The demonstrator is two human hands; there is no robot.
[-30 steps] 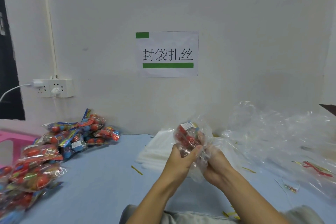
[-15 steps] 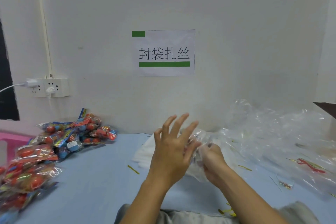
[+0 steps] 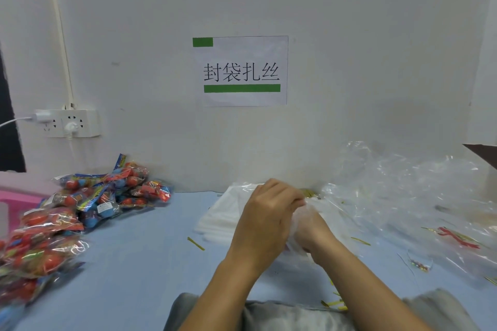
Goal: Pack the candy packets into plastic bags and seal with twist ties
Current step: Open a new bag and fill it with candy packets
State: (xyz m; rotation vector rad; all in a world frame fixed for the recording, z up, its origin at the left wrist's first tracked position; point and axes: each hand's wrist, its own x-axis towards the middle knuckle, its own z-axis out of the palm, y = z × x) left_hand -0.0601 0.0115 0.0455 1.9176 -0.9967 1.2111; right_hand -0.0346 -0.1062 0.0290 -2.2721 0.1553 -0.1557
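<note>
Plastic bag (image 3: 301,226) sits bunched between both hands at the table's (image 3: 139,258) middle; left hand (image 3: 265,219) curls over it, right hand (image 3: 312,226) apparently grips inside.

We see glossy, crinkled clear plastic bags (image 3: 419,196) heaped at the tabletop's right edge, shiny printed candy packets (image 3: 88,201) at its left edge, and a matt, smooth blue tabletop (image 3: 150,255) under thin metallic-looking twist ties (image 3: 195,243).

White wall (image 3: 349,35) bears a paper sign (image 3: 240,70) and power strip (image 3: 70,123).
</note>
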